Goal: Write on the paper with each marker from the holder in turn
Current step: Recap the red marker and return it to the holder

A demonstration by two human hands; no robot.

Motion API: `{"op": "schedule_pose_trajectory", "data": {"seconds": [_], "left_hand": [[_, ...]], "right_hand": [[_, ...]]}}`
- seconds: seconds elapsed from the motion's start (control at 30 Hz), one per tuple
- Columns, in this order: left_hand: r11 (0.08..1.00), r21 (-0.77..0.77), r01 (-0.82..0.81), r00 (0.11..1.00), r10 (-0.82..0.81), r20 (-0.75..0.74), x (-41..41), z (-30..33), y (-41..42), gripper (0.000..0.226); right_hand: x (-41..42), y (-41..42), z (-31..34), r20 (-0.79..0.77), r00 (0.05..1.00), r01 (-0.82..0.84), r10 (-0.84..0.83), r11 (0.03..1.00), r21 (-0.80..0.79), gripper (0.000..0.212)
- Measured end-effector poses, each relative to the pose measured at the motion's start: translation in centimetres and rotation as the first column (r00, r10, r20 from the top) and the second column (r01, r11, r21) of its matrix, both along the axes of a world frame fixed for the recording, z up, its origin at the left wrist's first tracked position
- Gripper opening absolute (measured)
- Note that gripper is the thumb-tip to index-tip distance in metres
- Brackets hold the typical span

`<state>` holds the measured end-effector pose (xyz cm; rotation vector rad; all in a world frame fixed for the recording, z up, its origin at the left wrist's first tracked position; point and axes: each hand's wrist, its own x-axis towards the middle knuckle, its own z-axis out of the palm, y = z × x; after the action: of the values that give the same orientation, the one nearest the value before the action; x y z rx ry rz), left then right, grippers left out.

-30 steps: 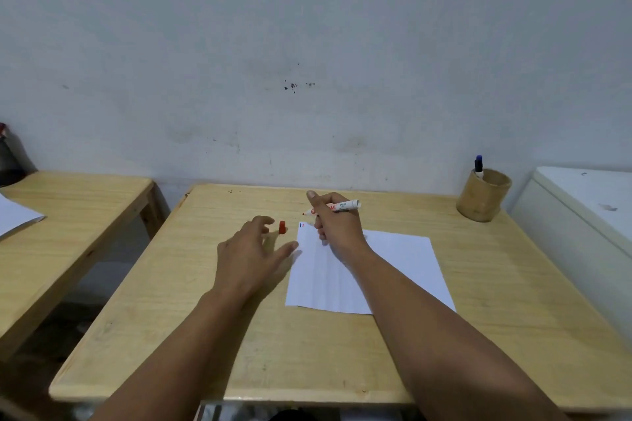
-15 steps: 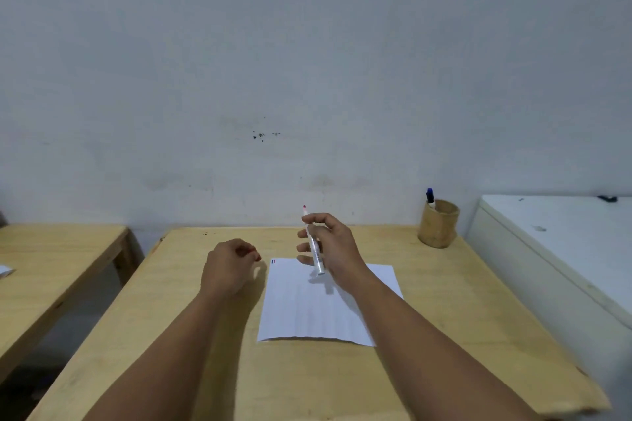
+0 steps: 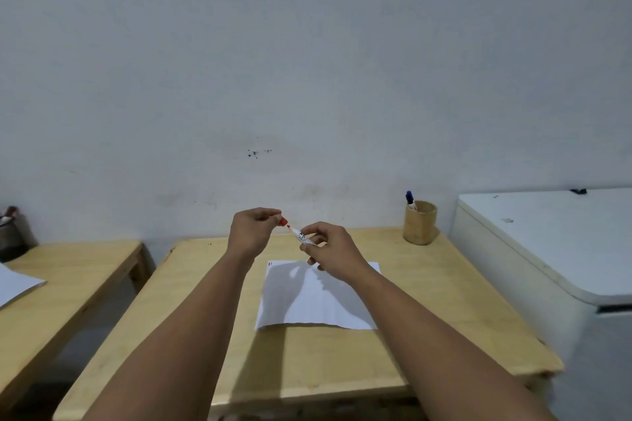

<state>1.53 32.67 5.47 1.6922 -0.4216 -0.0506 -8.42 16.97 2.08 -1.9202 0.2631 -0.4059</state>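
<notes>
My right hand [image 3: 330, 248] grips a white red-tipped marker [image 3: 301, 235] above the paper, its bare tip pointing up and left. My left hand [image 3: 251, 231] pinches the small red cap [image 3: 282, 221] just off that tip; a narrow gap separates cap and tip. Below both hands a white paper sheet [image 3: 318, 301] lies flat on the wooden table [image 3: 307, 359], with small red and blue marks at its top left corner [image 3: 270, 263]. A bamboo holder [image 3: 420, 223] stands at the table's back right with a blue-capped marker [image 3: 409, 199] in it.
A white chest-like cabinet [image 3: 554, 243] stands against the table's right side. A second wooden table [image 3: 58, 280] at the left carries a sheet of paper [image 3: 13, 285] and a dark container [image 3: 10, 232]. A bare wall rises behind.
My left hand picked the red cap off the table and rose with it. My right hand turned the marker so its tip faces the cap. The camera tilted upward.
</notes>
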Motion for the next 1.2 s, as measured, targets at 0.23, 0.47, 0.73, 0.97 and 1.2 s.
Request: {"op": "schedule_pose_trajectory", "data": {"seconds": [0.23,0.47,0.73,0.97,1.2], "left_hand": [[0.996,0.079,0.044,0.998,-0.048,0.041,-2.3,0.6,-2.2,0.01],[0.983,0.159,0.094,0.992,-0.105,0.063,-3.3,0.9,-5.2,0.013],[0.926,0.313,0.211,0.948,-0.272,0.163,-2.7,2.3,-11.6,0.019],[0.922,0.352,0.164,0.945,-0.249,0.213,-1.9,-0.3,-19.4,0.038],[0.852,0.446,0.272,0.933,-0.347,0.093,-1.2,-5.2,-27.5,0.073]], "right_hand": [[-1.5,-1.1,0.3,0.047,0.999,0.021,-0.023,0.999,0.041,0.024],[-2.1,-3.3,-0.7,0.101,0.989,0.098,-0.111,0.987,0.123,0.021],[-2.1,-9.9,0.2,0.09,0.969,0.223,-0.228,0.973,0.063,0.018],[-1.4,-20.6,4.1,0.234,0.82,0.54,-0.522,0.841,-0.018,0.014],[-0.3,-28.9,4.4,0.274,0.725,0.661,-0.632,0.75,-0.018,0.015]]}}
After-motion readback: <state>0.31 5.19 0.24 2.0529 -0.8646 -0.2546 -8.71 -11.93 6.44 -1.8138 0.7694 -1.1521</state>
